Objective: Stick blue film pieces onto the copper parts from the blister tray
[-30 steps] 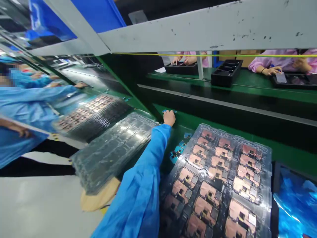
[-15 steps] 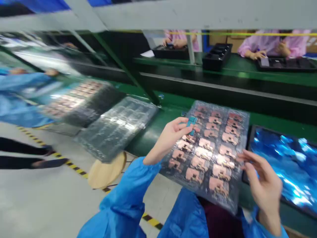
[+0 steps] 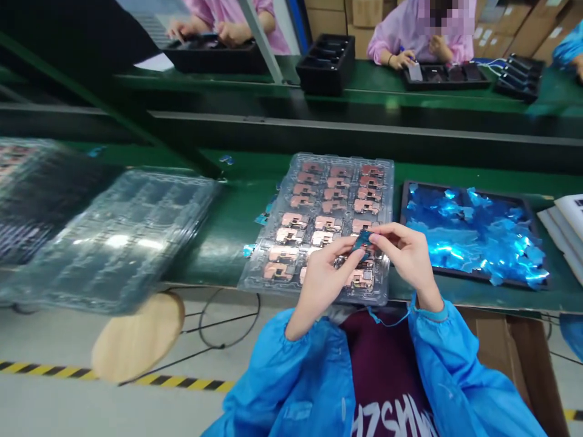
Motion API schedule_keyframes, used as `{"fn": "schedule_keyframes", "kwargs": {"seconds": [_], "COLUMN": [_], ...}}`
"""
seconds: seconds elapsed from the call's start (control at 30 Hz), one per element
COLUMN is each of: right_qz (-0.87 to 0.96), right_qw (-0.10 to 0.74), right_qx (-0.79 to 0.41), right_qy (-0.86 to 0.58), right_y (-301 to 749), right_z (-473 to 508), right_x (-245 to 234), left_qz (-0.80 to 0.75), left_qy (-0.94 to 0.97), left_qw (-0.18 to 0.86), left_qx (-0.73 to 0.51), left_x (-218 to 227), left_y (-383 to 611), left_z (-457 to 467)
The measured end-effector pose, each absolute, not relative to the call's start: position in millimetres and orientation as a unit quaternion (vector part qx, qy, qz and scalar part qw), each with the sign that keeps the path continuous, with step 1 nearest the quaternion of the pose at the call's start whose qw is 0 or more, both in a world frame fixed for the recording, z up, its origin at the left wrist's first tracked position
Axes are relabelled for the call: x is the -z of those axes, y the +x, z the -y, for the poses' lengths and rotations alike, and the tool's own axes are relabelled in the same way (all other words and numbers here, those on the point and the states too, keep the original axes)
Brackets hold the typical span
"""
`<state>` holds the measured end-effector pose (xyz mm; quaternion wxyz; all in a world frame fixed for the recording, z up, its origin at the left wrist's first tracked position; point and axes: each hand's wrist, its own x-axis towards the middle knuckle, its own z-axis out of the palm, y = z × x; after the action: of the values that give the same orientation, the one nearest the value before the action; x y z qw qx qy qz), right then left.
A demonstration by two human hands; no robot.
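A small circuit board with blue film on it (image 3: 363, 238) is up above the near right part of a clear plastic tray (image 3: 249, 276). My left hand (image 3: 324, 276) grips the board between thumb and fingers. At its upper right corner my right hand (image 3: 406, 254) is closed in a pinch; whether it has the film or the board's edge cannot be made out. Copper-coloured boards (image 3: 336, 193) lie in rows in the tray's pockets, and my hands hide some of the near right ones.
Right of the tray, a black tray (image 3: 531, 209) holds crumpled blue film (image 3: 492, 249). Stacked clear trays (image 3: 113, 243) stand on the left, by a wooden stool (image 3: 136, 340). A slanted green post (image 3: 177, 145) rises behind. Across the bench, people in pink sleeves (image 3: 387, 39) handle parts in black trays.
The view has swung right. My right hand has come over from the tray's right edge to the board, which my left hand has carried toward the tray's near right.
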<state>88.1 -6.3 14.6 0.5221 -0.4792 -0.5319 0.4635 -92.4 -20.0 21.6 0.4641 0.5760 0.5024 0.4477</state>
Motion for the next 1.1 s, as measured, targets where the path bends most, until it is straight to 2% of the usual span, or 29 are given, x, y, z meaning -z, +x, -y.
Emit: {"fn": "schedule_keyframes", "kwargs": {"seconds": [0.13, 0.3, 0.47, 0.53, 0.7, 0.9, 1.1], "right_qz": [0.527, 0.539, 0.568, 0.596, 0.673, 0.671, 0.718], "right_qw": [0.526, 0.529, 0.523, 0.536, 0.541, 0.565, 0.525], "right_qx": [-0.471, -0.433, -0.423, -0.362, -0.077, 0.005, 0.023], "right_qy": [-0.473, -0.492, -0.474, -0.476, -0.499, -0.481, -0.457], "right_y": [92, 95, 100, 101, 96, 98, 103], "right_z": [9, 14, 13, 14, 19, 19, 28], "right_x": [-15, -12, -10, -10, -8, -1, 2], "left_qz": [-0.507, -0.515, -0.505, -0.506, -0.500, -0.478, -0.426], "left_qy": [0.578, 0.616, 0.610, 0.597, 0.588, 0.535, 0.361], "left_qw": [0.449, 0.382, 0.407, 0.413, 0.416, 0.511, 0.651], "left_qx": [-0.455, -0.457, -0.455, -0.466, -0.482, -0.474, -0.514], "left_x": [-22, -18, -13, -9, -3, -5, -5], "left_y": [-83, -76, -73, -70, -63, -65, -63], "left_z": [24, 29, 30, 28, 28, 31, 27]}}
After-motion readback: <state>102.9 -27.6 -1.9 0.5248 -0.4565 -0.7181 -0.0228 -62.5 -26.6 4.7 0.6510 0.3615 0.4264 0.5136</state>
